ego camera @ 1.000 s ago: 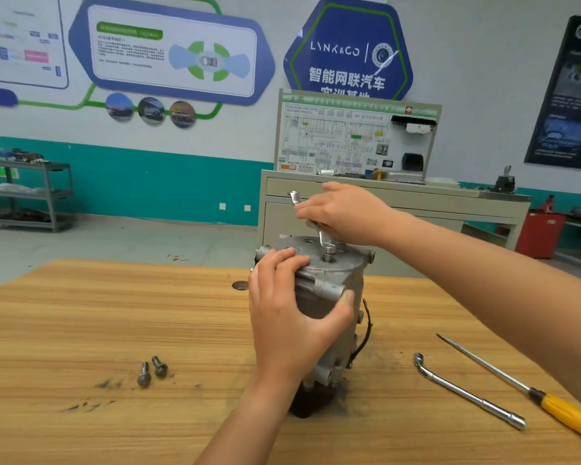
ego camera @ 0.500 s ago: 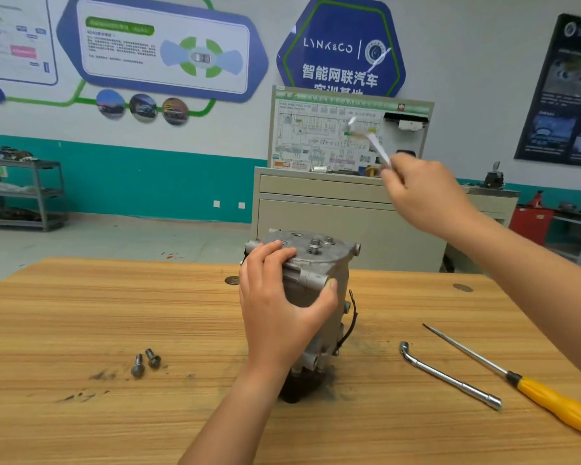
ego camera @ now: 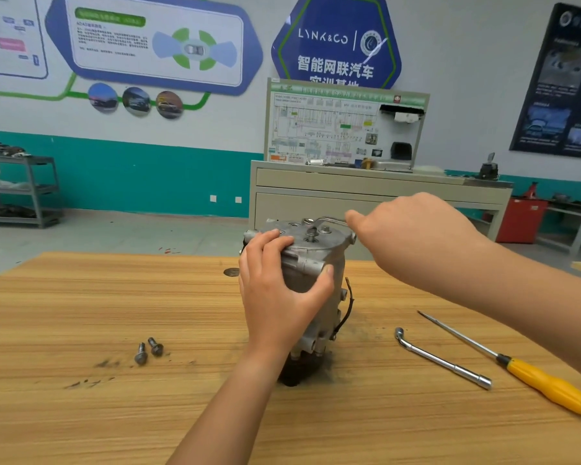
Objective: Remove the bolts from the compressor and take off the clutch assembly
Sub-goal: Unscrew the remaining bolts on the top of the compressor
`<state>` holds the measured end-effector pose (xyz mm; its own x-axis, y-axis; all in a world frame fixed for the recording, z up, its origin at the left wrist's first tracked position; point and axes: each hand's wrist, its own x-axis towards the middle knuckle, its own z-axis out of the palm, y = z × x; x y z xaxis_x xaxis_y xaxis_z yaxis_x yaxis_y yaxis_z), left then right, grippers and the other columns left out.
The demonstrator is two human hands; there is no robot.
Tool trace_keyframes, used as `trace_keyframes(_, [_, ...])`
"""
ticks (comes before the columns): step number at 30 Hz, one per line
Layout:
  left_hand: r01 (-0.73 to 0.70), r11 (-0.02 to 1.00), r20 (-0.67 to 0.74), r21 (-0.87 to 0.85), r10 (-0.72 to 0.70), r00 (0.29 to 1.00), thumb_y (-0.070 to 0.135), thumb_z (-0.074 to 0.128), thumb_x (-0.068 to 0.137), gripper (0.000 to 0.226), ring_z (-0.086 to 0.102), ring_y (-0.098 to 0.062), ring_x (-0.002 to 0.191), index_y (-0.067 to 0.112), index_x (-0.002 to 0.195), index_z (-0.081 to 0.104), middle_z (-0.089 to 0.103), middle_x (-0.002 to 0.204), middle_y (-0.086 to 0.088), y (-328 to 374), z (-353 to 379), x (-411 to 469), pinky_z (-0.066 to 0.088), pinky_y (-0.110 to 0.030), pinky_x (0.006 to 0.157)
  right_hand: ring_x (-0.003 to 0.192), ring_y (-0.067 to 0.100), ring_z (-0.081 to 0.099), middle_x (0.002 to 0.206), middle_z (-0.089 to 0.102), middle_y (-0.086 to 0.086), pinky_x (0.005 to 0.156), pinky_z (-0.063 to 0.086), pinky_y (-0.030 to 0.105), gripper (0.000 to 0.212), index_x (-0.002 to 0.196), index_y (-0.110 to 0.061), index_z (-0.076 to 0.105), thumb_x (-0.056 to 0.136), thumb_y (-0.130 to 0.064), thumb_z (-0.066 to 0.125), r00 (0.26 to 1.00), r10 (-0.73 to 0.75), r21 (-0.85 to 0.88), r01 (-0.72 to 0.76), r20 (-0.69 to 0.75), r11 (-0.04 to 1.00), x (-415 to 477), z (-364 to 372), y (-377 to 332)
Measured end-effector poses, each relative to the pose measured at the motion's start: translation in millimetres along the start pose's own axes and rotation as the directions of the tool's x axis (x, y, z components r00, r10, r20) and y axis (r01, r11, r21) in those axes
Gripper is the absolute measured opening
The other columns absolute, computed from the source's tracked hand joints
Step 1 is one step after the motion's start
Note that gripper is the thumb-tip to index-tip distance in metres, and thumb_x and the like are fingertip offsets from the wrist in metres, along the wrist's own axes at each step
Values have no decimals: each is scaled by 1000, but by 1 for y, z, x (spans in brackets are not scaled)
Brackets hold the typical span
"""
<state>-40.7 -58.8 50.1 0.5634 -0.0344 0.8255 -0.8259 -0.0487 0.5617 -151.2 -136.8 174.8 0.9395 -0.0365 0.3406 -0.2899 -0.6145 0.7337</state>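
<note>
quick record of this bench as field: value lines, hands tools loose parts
left hand: grips the compressor near its top, holding it upright
right hand: holds a thin wrench at the compressor's top face
loose bolts: two on the table, left of the compressor
idle tools: L-shaped socket wrench and yellow-handled screwdriver, right of the compressor

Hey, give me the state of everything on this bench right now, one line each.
compressor: upright on table, gripped by left hand.
wrench: held by right hand, head at a top bolt.
two loose bolts: removed, lying on table.
L-shaped socket wrench: lying untouched.
screwdriver: lying untouched.
</note>
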Motion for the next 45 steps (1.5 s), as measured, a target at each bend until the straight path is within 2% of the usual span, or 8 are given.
trace_keyframes(4, [3,1000,16,2,-3,1000,54,56,69,62,42,-18,119,9,112,58,51,123,-3,1,0,0,31,-25,100,45,12,27,57,31,-2,38,20,24,28,116,-14,53,91,-5,46,995,-91,-45,93,48,995,7,-10,-10])
trace_keyframes(12, [59,997,-11,-44,-59,998,57,60,64,77,45,-18,113,11,123,46,45,118,6,1,-3,0,43,-44,95,43,13,27,57,31,-4,40,14,19,29,114,-27,57,91,-14,46,989,119,-25,-122,-88,992,5,-14,27])
trace_keyframes(16, [50,998,-7,-35,-50,999,58,61,64,77,45,-19,114,13,124,45,44,119,7,-1,-3,-1,44,-47,95,53,17,41,59,32,-6,39,18,20,28,115,-27,56,93,-18,43,995,94,28,-93,-30,995,5,1,20])
trace_keyframes(32, [37,998,-14,-51,-38,999,58,62,65,77,47,-21,114,12,124,45,44,119,8,-1,-2,-1,44,-49,94,44,11,30,57,35,-3,36,19,24,37,113,-20,56,85,1,45,997,-42,-107,49,61,993,6,-16,6])
trace_keyframes(36, [30,997,-17,-67,-31,999,56,63,65,77,48,-21,114,12,125,44,44,120,8,-1,-3,-2,44,-48,94,40,13,25,54,30,-3,35,16,25,34,118,-14,50,87,-2,44,993,31,-68,-23,110,997,-7,-9,-7])
trace_keyframes(39, [15,998,-14,-64,-15,1000,56,63,65,78,48,-18,113,12,125,43,44,118,9,-1,-4,-2,43,-46,96,35,18,29,51,34,-1,33,22,21,18,104,-11,61,88,-17,56,984,175,88,-172,-36,981,-14,12,-9])
trace_keyframes(42, [8,998,-22,-59,-10,1000,56,63,65,78,48,-17,113,11,126,43,45,118,10,-1,-3,-1,43,-46,96,58,23,55,74,59,2,47,32,26,34,108,-17,63,98,-34,35,960,244,281,-198,-140,939,-3,41,2])
trace_keyframes(45, [17,998,-30,-59,-19,999,56,63,64,79,47,-15,113,12,126,43,45,119,10,0,-1,-1,44,-45,95,86,21,57,93,61,-1,68,35,29,36,111,-19,58,100,-35,27,969,169,283,-113,-179,952,32,65,14])
